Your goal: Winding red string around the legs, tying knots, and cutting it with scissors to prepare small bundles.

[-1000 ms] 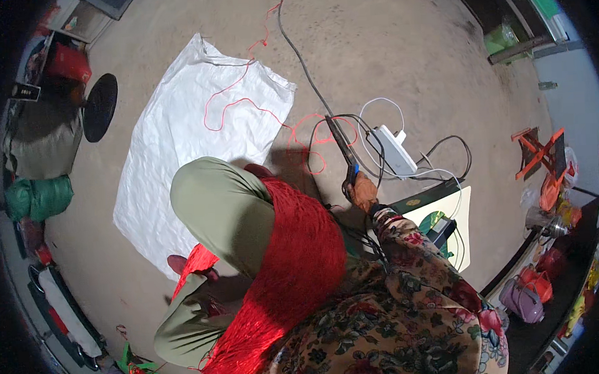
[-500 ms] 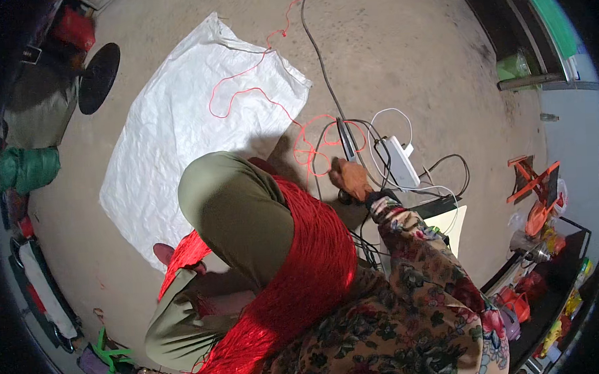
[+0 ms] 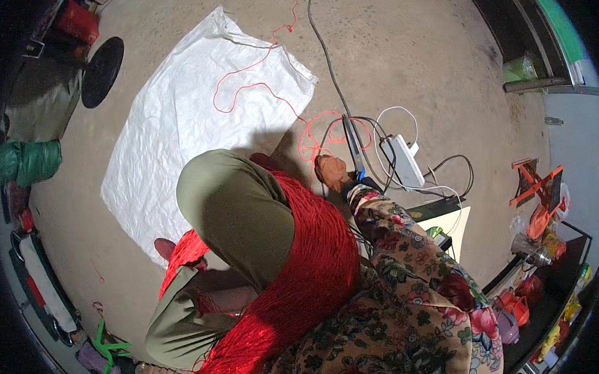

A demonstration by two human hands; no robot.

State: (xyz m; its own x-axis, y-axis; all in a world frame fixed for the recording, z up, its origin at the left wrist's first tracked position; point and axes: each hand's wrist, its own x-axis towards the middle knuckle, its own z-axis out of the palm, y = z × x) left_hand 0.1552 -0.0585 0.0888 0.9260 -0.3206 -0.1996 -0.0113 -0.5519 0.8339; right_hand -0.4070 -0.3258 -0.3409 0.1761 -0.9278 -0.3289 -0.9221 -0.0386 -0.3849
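My right hand (image 3: 333, 172) is low over the floor in front of my knee, its fingers curled closed at the edge of a loose coil of thin red string (image 3: 309, 145). The string meets the fingertips and appears pinched there. Just right of the hand lies a long, narrow dark tool (image 3: 353, 143) with a blue spot near its lower end; its kind is unclear. A thick hank of red yarn (image 3: 316, 253) is draped around my bent leg (image 3: 237, 203). My left hand does not show.
A white woven sheet (image 3: 182, 105) covers the floor ahead, with red string trailing across it. A white power strip (image 3: 403, 161) with tangled cables lies at the right. Farther right are an orange folding stool (image 3: 537, 184) and a cluttered shelf. A round black disc (image 3: 102, 72) stands far left.
My right hand has moved left from beside the dark tool to the red string coil. The whole view has shifted slightly. The yarn stays around my leg.
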